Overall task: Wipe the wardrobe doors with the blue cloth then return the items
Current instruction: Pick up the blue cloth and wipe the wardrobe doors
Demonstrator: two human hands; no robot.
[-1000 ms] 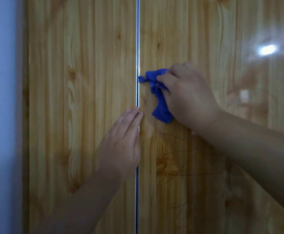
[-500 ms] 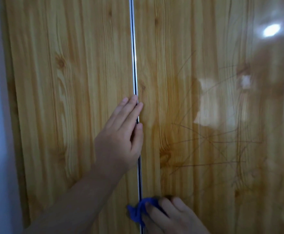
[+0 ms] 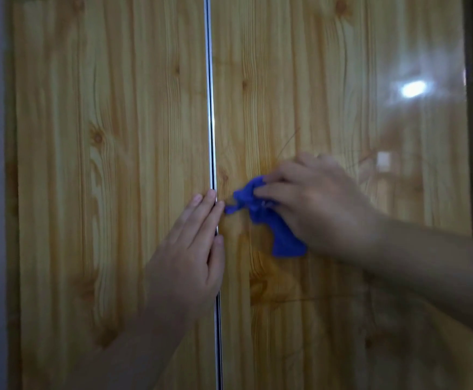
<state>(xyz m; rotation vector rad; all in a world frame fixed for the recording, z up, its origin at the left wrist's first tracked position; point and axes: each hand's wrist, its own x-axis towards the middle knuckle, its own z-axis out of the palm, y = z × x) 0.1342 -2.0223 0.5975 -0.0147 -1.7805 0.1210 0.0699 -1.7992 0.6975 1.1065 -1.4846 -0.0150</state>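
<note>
Fingers of the right hand [image 3: 314, 209] squeeze the blue cloth [image 3: 269, 223] against the right door [image 3: 342, 94]; the left hand [image 3: 193, 249] lies flat and open at eight o'clock.

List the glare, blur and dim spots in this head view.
Head view: a bright lamp reflection glares on the glossy right door, with a smaller pale reflection below it; the right hand holding the blue cloth is motion-blurred; the left hand is a little sharper; the lower corners fall dim.
</note>
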